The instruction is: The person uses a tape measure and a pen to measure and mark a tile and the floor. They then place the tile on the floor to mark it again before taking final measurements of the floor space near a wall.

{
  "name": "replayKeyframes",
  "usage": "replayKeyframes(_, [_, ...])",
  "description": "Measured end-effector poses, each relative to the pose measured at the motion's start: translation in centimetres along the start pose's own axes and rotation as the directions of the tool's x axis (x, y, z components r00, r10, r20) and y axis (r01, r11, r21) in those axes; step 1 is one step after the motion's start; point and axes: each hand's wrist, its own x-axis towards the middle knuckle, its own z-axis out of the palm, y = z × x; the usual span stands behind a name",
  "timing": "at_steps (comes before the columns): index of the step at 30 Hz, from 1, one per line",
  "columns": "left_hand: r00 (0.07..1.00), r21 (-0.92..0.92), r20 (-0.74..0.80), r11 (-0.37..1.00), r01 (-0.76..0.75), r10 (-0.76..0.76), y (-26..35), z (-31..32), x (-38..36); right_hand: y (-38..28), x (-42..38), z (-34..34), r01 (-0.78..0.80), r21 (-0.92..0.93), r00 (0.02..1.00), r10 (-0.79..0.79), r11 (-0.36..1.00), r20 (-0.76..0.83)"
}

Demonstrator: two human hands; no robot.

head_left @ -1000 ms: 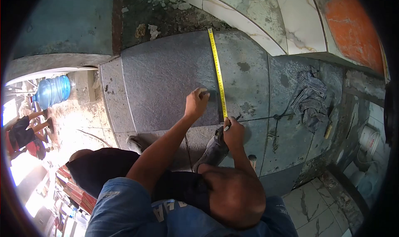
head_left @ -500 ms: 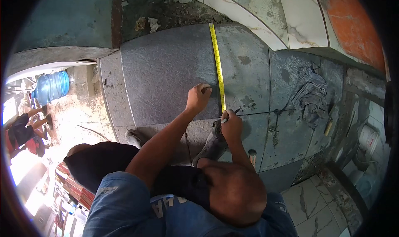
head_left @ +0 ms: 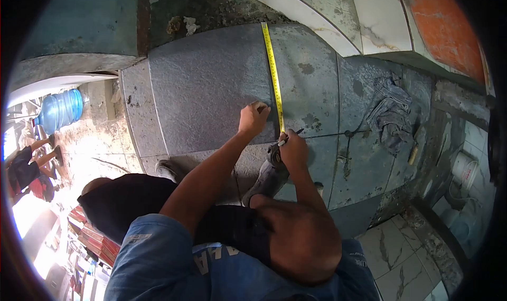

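Note:
A yellow tape measure [head_left: 273,71] lies stretched across the grey floor tiles [head_left: 211,84], from their far edge down to my right hand [head_left: 293,150]. That hand is closed at the near end of the tape, with a dark pen [head_left: 299,131] poking out between its fingers. Left of the tape, my left hand [head_left: 254,118] is held over the large dark tile with its fingers curled together; a small dark thing shows at the fingertips, too small to name.
A grey rag [head_left: 393,116] lies on the tiles at the right, near a wooden handle [head_left: 413,154]. A white bucket [head_left: 465,166] stands farther right. At the left are a blue water bottle [head_left: 60,111] and another person's legs [head_left: 45,153]. Rubble [head_left: 211,10] borders the far tile edge.
The whole view has shifted slightly, so the tiles and tape appear a little higher and further left. Both hands keep nearly the same pose.

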Motion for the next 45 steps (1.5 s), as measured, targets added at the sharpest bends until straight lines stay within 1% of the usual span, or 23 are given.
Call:
replayKeyframes(1, [0.998, 0.035, -0.033, 0.998, -0.047, 0.048, 0.1, 0.1, 0.0, 0.0, 0.1, 0.0, -0.008, -0.042, 1.0, 0.008, 0.999, 0.011])
replayKeyframes(2, [0.993, 0.071, -0.062, 0.993, -0.092, 0.097, 0.2, 0.1, 0.0, 0.1, 0.1, 0.1, -0.015, -0.046, 1.0, 0.016, 0.999, 0.011])
replayKeyframes(4, [0.992, 0.074, -0.056, 0.992, -0.105, 0.109, 0.1, 0.0, 0.5, -0.1, -0.4, -0.4, 0.026, -0.063, 1.0, -0.025, 0.998, 0.014])
replayKeyframes(6, [0.99, 0.072, -0.054, 0.99, -0.123, 0.127, -0.1, 0.3, 0.2, 0.3, -0.6, 0.4, 0.03, -0.063, 0.999, -0.03, 0.998, 0.012])
replayKeyframes(9, [0.99, 0.009, -0.095, 0.994, -0.105, 0.105, -0.4, 0.1, 0.7, 0.4, -0.3, 1.5, 0.078, -0.065, 0.997, -0.079, 0.995, -0.015])
replayKeyframes(11, [0.994, 0.082, -0.059, 0.993, -0.09, 0.095, -0.9, 0.3, 1.0, 0.7, 0.1, 2.3, 0.105, -0.079, 0.994, -0.108, 0.991, -0.031])
replayKeyframes(12, [0.994, 0.076, -0.062, 0.993, -0.09, 0.095, -0.6, 0.3, 1.0, 0.8, 0.4, 2.8, 0.133, -0.091, 0.99, -0.137, 0.987, -0.035])
replayKeyframes(14, [0.997, 0.048, -0.07, 0.999, -0.026, 0.03, -0.4, 0.4, 0.7, 1.5, 0.4, 3.7, 0.159, -0.107, 0.986, -0.163, 0.981, -0.027])
replayKeyframes(15, [0.997, 0.045, -0.071, 0.999, -0.021, 0.024, -0.4, 0.5, 0.7, 1.5, 0.5, 4.0, 0.177, -0.111, 0.983, -0.182, 0.978, -0.036])
replayKeyframes(16, [0.993, 0.088, -0.111, 0.996, -0.019, 0.028, -0.4, 0.7, 0.7, 1.5, 0.6, 4.1, 0.195, -0.114, 0.978, -0.201, 0.974, -0.046])
replayKeyframes(17, [0.988, 0.131, -0.149, 0.991, -0.015, 0.035, -0.4, 0.9, 0.7, 1.6, 0.6, 4.3, 0.194, -0.117, 0.979, -0.2, 0.974, -0.042])
replayKeyframes(18, [0.989, 0.128, -0.146, 0.992, -0.013, 0.032, -0.2, 0.9, 0.8, 1.6, 0.6, 4.4, 0.186, -0.125, 0.98, -0.194, 0.975, -0.053])
replayKeyframes(20, [0.983, 0.149, -0.182, 0.988, 0.043, -0.015, 0.2, 1.0, 0.8, 1.6, 0.7, 4.4, 0.175, -0.134, 0.981, -0.184, 0.975, -0.061])
replayKeyframes(21, [0.984, 0.149, -0.178, 0.988, 0.045, -0.018, 0.2, 1.1, 0.8, 1.6, 0.7, 4.4, 0.178, -0.137, 0.98, -0.188, 0.974, -0.061])
replayKeyframes(23, [0.978, 0.134, -0.193, 0.985, 0.109, -0.082, 0.2, 1.1, 1.0, 1.6, 0.7, 4.5, 0.18, -0.137, 0.98, -0.19, 0.974, -0.061])
replayKeyframes(25, [0.974, 0.145, -0.205, 0.981, 0.127, -0.096, 0.5, 1.2, 1.1, 1.5, 0.6, 4.4, 0.226, -0.144, 0.969, -0.238, 0.963, -0.072])
replayKeyframes(29, [0.964, 0.167, -0.233, 0.972, 0.167, -0.126, 0.8, 1.4, 1.1, 0.9, 0.5, 4.1, 0.203, -0.146, 0.976, -0.212, 0.968, -0.051])
replayKeyframes(35, [0.958, 0.211, -0.254, 0.959, 0.189, -0.133, 1.0, 1.7, 1.3, 1.3, 0.7, 4.6, 0.203, -0.145, 0.973, -0.216, 0.968, -0.081])
replayKeyframes(40, [0.959, 0.205, -0.251, 0.962, 0.183, -0.129, 1.2, 1.6, 1.1, 1.2, 0.5, 4.4, 0.238, -0.171, 0.959, -0.26, 0.956, -0.115])
replayKeyframes(42, [0.96, 0.212, -0.253, 0.961, 0.178, -0.122, 1.1, 1.7, 1.2, 0.9, 0.5, 4.2, 0.206, -0.175, 0.969, -0.226, 0.963, -0.104])
replayKeyframes(43, [0.955, 0.222, -0.28, 0.962, 0.162, -0.097, 0.9, 1.9, 1.3, 0.8, 0.5, 4.2, 0.178, -0.182, 0.976, -0.196, 0.967, -0.09])
replayKeyframes(45, [0.951, 0.236, -0.303, 0.961, 0.144, -0.068, 0.9, 2.0, 1.3, 0.9, 0.6, 4.4, 0.179, -0.158, 0.976, -0.196, 0.971, -0.097])
